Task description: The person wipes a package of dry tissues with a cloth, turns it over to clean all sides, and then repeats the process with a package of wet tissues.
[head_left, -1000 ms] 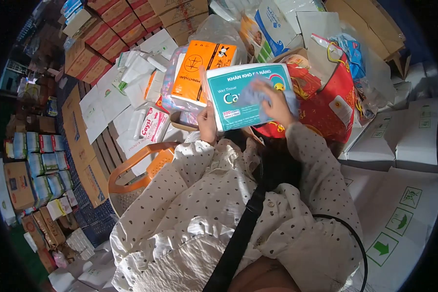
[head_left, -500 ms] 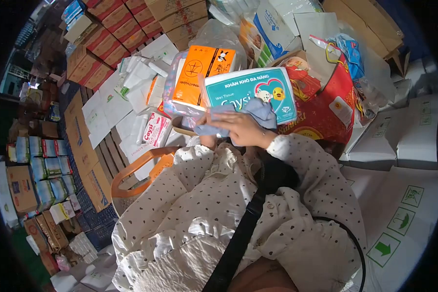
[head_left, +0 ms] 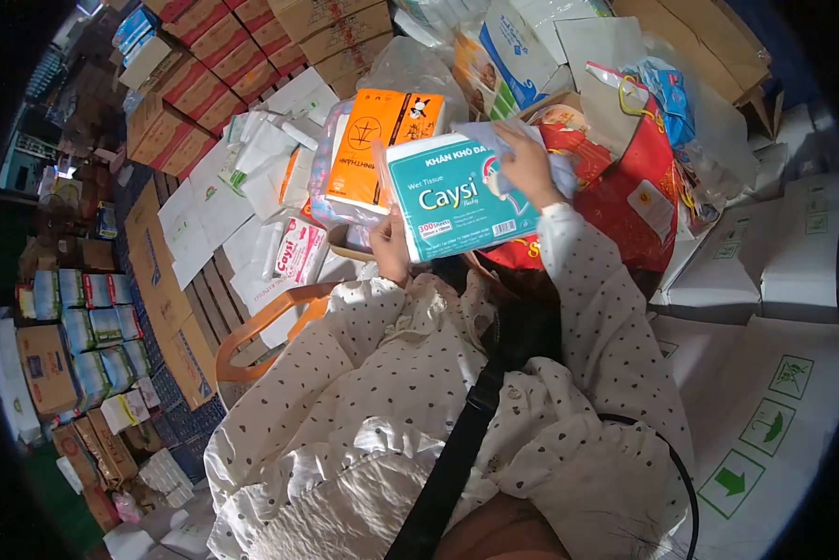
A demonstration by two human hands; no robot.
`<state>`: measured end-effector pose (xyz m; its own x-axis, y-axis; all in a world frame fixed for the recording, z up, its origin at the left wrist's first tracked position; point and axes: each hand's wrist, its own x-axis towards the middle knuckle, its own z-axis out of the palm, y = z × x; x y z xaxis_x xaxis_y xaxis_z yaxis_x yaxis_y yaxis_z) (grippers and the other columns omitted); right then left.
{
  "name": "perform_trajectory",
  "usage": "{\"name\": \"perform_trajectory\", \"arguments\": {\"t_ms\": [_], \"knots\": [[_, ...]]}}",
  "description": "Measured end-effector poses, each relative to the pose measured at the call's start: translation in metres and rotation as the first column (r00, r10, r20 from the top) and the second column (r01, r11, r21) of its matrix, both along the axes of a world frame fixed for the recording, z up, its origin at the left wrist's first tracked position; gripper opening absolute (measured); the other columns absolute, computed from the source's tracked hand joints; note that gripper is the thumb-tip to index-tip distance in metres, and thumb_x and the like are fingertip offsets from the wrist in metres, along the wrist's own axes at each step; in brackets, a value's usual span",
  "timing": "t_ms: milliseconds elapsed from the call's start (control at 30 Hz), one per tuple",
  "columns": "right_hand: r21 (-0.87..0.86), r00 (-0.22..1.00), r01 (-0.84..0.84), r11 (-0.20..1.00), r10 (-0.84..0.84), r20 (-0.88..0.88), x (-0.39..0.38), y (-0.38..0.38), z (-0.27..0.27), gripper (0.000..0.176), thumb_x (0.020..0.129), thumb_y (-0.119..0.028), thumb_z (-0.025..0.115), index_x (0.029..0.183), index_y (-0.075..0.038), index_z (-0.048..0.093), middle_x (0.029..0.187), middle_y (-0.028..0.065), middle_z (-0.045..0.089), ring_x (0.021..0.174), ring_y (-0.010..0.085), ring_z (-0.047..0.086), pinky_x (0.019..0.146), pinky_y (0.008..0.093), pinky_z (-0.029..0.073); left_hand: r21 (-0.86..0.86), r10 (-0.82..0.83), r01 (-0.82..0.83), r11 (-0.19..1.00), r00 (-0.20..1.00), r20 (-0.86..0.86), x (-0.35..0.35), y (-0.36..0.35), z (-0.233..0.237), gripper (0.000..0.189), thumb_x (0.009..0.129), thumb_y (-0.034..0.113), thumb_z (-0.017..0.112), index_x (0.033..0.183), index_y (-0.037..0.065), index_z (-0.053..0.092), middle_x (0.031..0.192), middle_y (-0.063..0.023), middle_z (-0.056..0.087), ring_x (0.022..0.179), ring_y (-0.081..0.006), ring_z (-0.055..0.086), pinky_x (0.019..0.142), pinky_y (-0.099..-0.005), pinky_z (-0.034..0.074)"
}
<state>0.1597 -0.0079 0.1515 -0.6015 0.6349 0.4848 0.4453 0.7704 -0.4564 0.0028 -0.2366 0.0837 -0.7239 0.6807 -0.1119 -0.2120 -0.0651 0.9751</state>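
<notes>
A teal and white Caysi tissue pack (head_left: 452, 201) is tilted up in front of me, its printed face toward me. My left hand (head_left: 391, 248) grips it at the lower left edge. In my right hand (head_left: 530, 170) is a crumpled grey-blue cloth (head_left: 559, 171), held against the right side of the pack and covering part of its print. Just behind the pack's left side stands an orange and white tissue pack (head_left: 382, 145).
A pink and white Caysi pack (head_left: 298, 250) lies to the left, near an orange plastic chair arm (head_left: 261, 334). Red bags (head_left: 639, 201) stand at the right beside white cartons (head_left: 797, 243). Brown-red boxes (head_left: 195, 79) are stacked at the back left.
The cloth and my right hand have moved up and right across the pack, uncovering the Caysi lettering. My left hand now shows at the pack's left edge; the pack sits lower and further left.
</notes>
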Motion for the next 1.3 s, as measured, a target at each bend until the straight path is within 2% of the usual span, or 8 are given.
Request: {"name": "perform_trajectory", "arguments": {"t_ms": [300, 333, 367, 400, 467, 667, 833, 1300], "knots": [[-0.080, 0.871, -0.482, 0.872, 0.487, 0.063, -0.051, -0.110, 0.030, 0.060, 0.072, 0.003, 0.052, 0.130, -0.011, 0.059, 0.141, 0.0091, 0.052, 0.134, 0.0266, 0.045, 0.108, 0.0384, 0.041, 0.042, 0.076, -0.067, 0.997, 0.959, -0.273, -0.009, 0.006, -0.002, 0.042, 0.102, 0.031, 0.051, 0.094, -0.007, 0.068, 0.080, -0.0059, 0.068, 0.069, -0.0086, 0.056, 0.061, -0.0253, 0.047], [-0.081, 0.873, -0.479, 0.874, 0.484, 0.063, -0.044, -0.121, 0.031, 0.060, 0.072, 0.003, 0.052, 0.130, -0.011, 0.059, 0.141, 0.0091, 0.052, 0.134, 0.0266, 0.045, 0.108, 0.0384, 0.041, 0.125, 0.168, -0.125, 0.984, 0.883, -0.437, -0.014, 0.008, -0.017, 0.042, 0.102, 0.031, 0.051, 0.092, -0.005, 0.068, 0.078, -0.0060, 0.068, 0.068, -0.0092, 0.056, 0.061, -0.0256, 0.046], [-0.019, 0.810, -0.577, 0.816, 0.575, 0.114, -0.035, -0.130, 0.032, 0.061, 0.072, 0.004, 0.051, 0.130, -0.010, 0.059, 0.142, 0.0078, 0.052, 0.136, 0.0251, 0.043, 0.109, 0.0401, 0.039, -0.070, -0.022, -0.258, 0.964, 0.183, -0.983, -0.038, 0.008, -0.058, 0.042, 0.102, 0.032, 0.051, 0.088, -0.004, 0.067, 0.076, -0.0062, 0.066, 0.068, -0.0092, 0.055, 0.059, -0.0253, 0.045], [0.038, 0.736, -0.669, 0.742, 0.655, 0.172, -0.027, -0.136, 0.034, 0.062, 0.071, 0.005, 0.051, 0.131, -0.009, 0.059, 0.142, 0.0065, 0.051, 0.137, 0.0236, 0.042, 0.111, 0.0418, 0.037, -0.066, -0.019, -0.255, 0.965, 0.181, -0.983, -0.035, 0.007, -0.040, 0.042, 0.102, 0.032, 0.051, 0.088, -0.004, 0.067, 0.076, -0.0062, 0.066, 0.068, -0.0092, 0.055, 0.059, -0.0253, 0.045], [0.015, 0.685, -0.722, 0.692, 0.711, 0.159, -0.008, -0.142, 0.026, 0.062, 0.071, 0.006, 0.050, 0.130, -0.008, 0.058, 0.142, 0.0062, 0.052, 0.137, 0.0237, 0.042, 0.112, 0.0431, 0.035, 0.069, -0.158, 0.171, 0.983, 0.974, -0.161, -0.022, -0.002, 0.022, 0.042, 0.102, 0.033, 0.051, 0.087, -0.004, 0.066, 0.077, -0.0045, 0.066, 0.069, -0.0068, 0.053, 0.058, -0.0245, 0.043], [0.103, 0.671, -0.741, 0.664, 0.721, 0.175, -0.018, -0.119, 0.073, 0.053, 0.072, 0.000, 0.055, 0.125, -0.004, 0.061, 0.135, 0.0116, 0.056, 0.134, 0.0241, 0.044, 0.116, 0.0429, 0.030, 0.190, -0.212, 0.194, 0.962, 0.974, 0.079, -0.017, 0.006, 0.070, 0.031, 0.099, 0.023, 0.057, 0.096, -0.005, 0.070, 0.085, 0.0014, 0.066, 0.072, -0.0045, 0.054, 0.065, -0.0199, 0.045], [0.007, 0.880, -0.455, 0.890, 0.451, -0.150, -0.041, -0.083, 0.107, 0.048, 0.065, 0.005, 0.046, 0.109, 0.000, 0.065, 0.116, 0.0178, 0.064, 0.124, 0.0325, 0.053, 0.114, 0.0488, 0.032, 0.051, -0.222, 0.235, 0.971, 0.958, -0.181, -0.024, 0.028, 0.097, 0.018, 0.092, 0.009, 0.058, 0.085, -0.005, 0.067, 0.070, 0.0037, 0.058, 0.063, -0.0036, 0.050, 0.051, -0.0236, 0.038], [-0.059, 0.782, -0.595, 0.802, 0.560, -0.273, 0.006, -0.125, 0.133, 0.040, 0.057, 0.011, 0.041, 0.087, 0.005, 0.066, 0.094, 0.0191, 0.067, 0.102, 0.0337, 0.064, 0.107, 0.0467, 0.040, -0.013, -0.355, 0.366, 0.931, 0.896, -0.267, -0.010, 0.029, 0.135, 0.037, 0.098, 0.025, 0.059, 0.075, -0.003, 0.067, 0.056, 0.0091, 0.042, 0.053, -0.0021, 0.030, 0.046, -0.0231, 0.023]]}}
